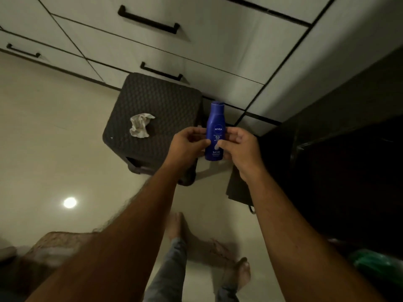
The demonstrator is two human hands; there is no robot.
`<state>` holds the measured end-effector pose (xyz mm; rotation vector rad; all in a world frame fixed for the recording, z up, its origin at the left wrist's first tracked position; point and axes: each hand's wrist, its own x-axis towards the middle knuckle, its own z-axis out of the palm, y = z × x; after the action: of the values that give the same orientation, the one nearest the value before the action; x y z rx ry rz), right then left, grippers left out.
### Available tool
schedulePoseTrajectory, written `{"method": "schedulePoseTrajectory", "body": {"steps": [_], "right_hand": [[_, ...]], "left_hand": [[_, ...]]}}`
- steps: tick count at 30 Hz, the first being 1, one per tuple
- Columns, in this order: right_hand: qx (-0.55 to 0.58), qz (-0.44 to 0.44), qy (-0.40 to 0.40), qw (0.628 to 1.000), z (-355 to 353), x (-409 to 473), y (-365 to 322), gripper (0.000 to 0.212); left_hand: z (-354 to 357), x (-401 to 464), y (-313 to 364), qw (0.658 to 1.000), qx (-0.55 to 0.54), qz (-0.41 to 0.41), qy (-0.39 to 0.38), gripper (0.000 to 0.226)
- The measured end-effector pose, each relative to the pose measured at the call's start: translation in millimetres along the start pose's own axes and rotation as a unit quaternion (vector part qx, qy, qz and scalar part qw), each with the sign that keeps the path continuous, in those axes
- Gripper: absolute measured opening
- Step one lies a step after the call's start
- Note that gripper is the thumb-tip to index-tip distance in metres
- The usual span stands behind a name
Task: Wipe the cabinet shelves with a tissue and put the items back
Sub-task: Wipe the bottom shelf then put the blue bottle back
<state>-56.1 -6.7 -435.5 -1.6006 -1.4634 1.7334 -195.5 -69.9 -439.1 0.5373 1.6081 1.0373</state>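
Note:
A blue lotion bottle [216,125] stands upright in the air between both hands, its cap pointing toward the drawers. My left hand [187,144] grips its left side with thumb and fingers. My right hand [238,149] pinches its right side, thumb across the label. A crumpled white tissue [140,125] lies on top of a dark woven stool [152,101], left of the bottle and apart from both hands. The dark open cabinet [349,149] is on the right; its inside is too dark to make out.
White drawers with black bar handles [149,19] run across the top. A dark door panel [237,188] hangs open at floor level by the cabinet. My bare feet [242,273] stand on the pale floor. Something green [377,267] sits at the lower right.

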Motion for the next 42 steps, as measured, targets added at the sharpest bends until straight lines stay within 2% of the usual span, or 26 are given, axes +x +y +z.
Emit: {"method": "schedulePoseTrajectory", "body": {"steps": [4, 11, 18, 26, 32, 34, 42], "right_hand": [[0.018, -0.03, 0.024, 0.999, -65.6, -55.8, 1.3, 0.043], [0.04, -0.058, 0.084, 0.994, -178.8, -128.8, 39.9, 0.028], [0.066, -0.078, 0.143, 0.985, -278.0, -147.3, 63.4, 0.028], [0.078, -0.14, 0.214, 0.964, -323.3, -90.4, 67.9, 0.03], [0.032, -0.17, 0.28, 0.944, -347.3, -39.6, 62.0, 0.036], [0.017, -0.177, 0.29, 0.94, -352.2, -25.5, 60.8, 0.036], [-0.019, -0.166, 0.294, 0.941, -355.6, -6.1, 60.8, 0.033]], "left_hand": [[60.5, -50.3, 8.4, 0.999, -0.002, 0.041, -0.035, 0.019], [171.6, -109.8, 0.9, 0.993, -0.005, 0.066, -0.094, 0.022], [273.8, -110.4, 11.8, 0.976, 0.07, 0.138, -0.152, 0.024], [340.3, -47.6, 28.1, 0.945, 0.182, 0.251, -0.101, 0.032], [370.4, -0.6, 45.5, 0.906, 0.269, 0.318, -0.068, 0.038], [376.5, 14.2, 50.2, 0.9, 0.283, 0.329, -0.051, 0.038], [388.0, 40.8, 45.9, 0.909, 0.282, 0.305, -0.031, 0.037]]}}
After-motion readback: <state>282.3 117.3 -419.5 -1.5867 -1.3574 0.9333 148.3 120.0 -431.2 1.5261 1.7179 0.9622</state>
